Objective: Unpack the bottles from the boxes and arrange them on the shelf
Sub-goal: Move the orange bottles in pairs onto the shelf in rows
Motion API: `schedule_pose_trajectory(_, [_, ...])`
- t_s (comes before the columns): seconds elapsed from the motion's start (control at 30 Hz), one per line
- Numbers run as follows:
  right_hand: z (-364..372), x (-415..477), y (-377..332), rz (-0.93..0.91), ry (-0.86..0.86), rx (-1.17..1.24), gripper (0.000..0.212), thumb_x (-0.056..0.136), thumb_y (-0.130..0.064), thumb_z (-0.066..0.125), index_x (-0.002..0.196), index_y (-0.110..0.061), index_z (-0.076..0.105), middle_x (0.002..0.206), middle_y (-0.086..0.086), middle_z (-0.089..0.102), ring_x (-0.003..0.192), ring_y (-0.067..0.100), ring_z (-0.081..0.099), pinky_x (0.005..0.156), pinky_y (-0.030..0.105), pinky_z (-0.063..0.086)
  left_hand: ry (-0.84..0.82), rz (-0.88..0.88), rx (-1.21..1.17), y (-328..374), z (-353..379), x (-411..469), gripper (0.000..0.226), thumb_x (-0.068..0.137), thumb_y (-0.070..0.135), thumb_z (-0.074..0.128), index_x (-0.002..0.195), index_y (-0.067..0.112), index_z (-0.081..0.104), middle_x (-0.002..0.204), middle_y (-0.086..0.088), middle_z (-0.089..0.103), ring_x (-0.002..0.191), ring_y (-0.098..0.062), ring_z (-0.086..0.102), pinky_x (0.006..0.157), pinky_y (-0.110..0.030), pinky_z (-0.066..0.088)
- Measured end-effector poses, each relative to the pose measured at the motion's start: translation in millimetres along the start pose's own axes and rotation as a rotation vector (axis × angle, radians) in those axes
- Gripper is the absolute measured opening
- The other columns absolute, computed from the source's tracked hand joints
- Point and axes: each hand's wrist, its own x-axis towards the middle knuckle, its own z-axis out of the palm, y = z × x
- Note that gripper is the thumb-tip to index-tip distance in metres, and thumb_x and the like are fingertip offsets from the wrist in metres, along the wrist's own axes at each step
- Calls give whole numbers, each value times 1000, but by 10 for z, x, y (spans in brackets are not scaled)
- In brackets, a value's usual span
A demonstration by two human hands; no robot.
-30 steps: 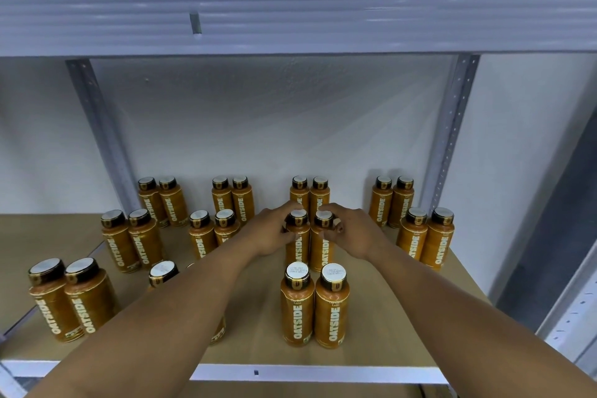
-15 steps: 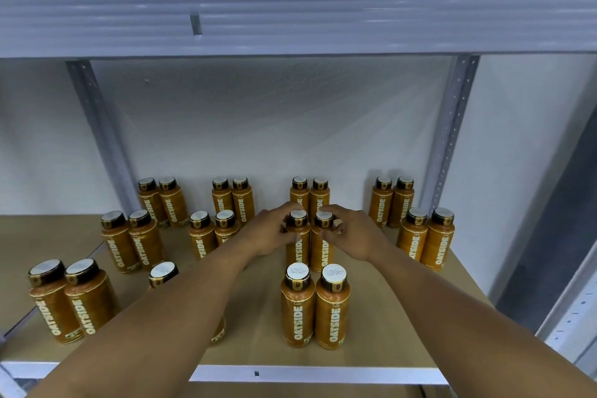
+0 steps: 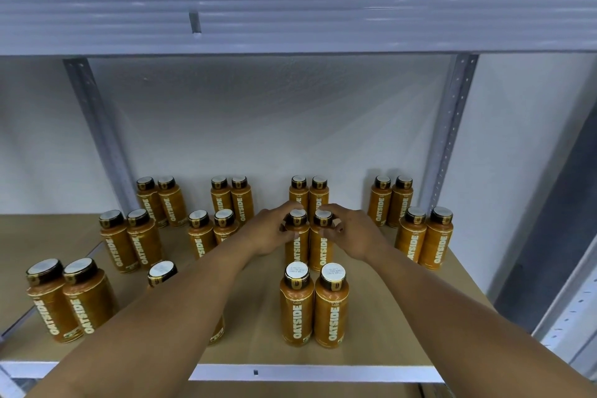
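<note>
Bottles [image 3: 436, 245]: head view; orange with dark caps and white "OATSIDE" lettering, all upright and set in pairs on the shelf [image 3: 255, 333].
Centre column: three pairs one behind another, namely the front pair [image 3: 296, 307], a middle pair between the hands, and the rear pair [image 3: 309, 195] against the wall.
Left middle bottle [image 3: 297, 250]: stands touching its partner, with its neck inside the left hand.
Right middle bottle [image 3: 321, 252]: stands just beside it, with its neck inside the right hand.
Left hand [image 3: 268, 233]: thumb curled behind the cap and fingers curled across the front of the left middle bottle, gripping it.
Right hand [image 3: 358, 236]: thumb over the cap rim and fingers bent around the right middle bottle, gripping it.
Right column: two pairs, one at the back and one nearer, well apart from the hands.
Left columns: further pairs in staggered rows; one half-hidden bottle [image 3: 161, 273] shows only its cap beside the left forearm.
Frame: grey metal beam [image 3: 290, 16] overhead, with perforated uprights [image 3: 452, 126] at the back corners.
</note>
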Motion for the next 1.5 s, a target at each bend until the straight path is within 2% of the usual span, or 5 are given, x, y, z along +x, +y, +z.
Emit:
schedule_pose_trajectory(0.6, [-35, -100, -27, 5, -17, 38, 60, 91, -62, 62, 142, -56, 32, 127, -5, 70, 97, 16, 70, 85, 42, 60, -7, 10, 10, 0, -14, -27, 70, 98, 33, 67, 153, 45, 26, 143, 0, 60, 117, -20, 64, 90, -31, 54])
schedule_pose_trajectory(0.73, [-105, -136, -56, -7, -17, 43, 61, 92, -64, 59, 146, -50, 35, 132, -5, 67, 97, 14, 69, 87, 40, 59, -13, 14, -10, 47, -55, -41, 71, 98, 38, 67, 156, 41, 26, 148, -1, 56, 121, -20, 61, 88, -29, 51])
schedule_pose_trajectory(0.97, [-595, -201, -58, -1, 63, -27, 44, 100, -51, 56, 140, -32, 56, 131, -4, 67, 97, 10, 68, 88, 29, 56, 146, 65, 32, 369, -317, -7, 58, 102, 50, 54, 154, 32, 37, 159, 0, 42, 141, -22, 45, 105, -37, 46])
schedule_pose_trajectory(1.27, [-1376, -529, 573, 226, 237, -173, 37, 103, -27, 56, 140, -28, 58, 140, 2, 62, 119, 24, 62, 96, 35, 52, 142, 257, 56, 1220, -248, 409, 38, 98, 46, 63, 134, 32, 58, 131, 7, 64, 108, -11, 61, 87, -26, 54])
schedule_pose_trajectory(1.5, [-1504, -760, 1004, 406, 209, -185, 55, 100, -37, 63, 150, -29, 42, 153, 2, 48, 132, 26, 55, 102, 35, 50, -48, 327, 77, 1791, 212, 731, 62, 95, 40, 69, 151, 34, 42, 150, 0, 52, 129, -23, 55, 99, -35, 51])
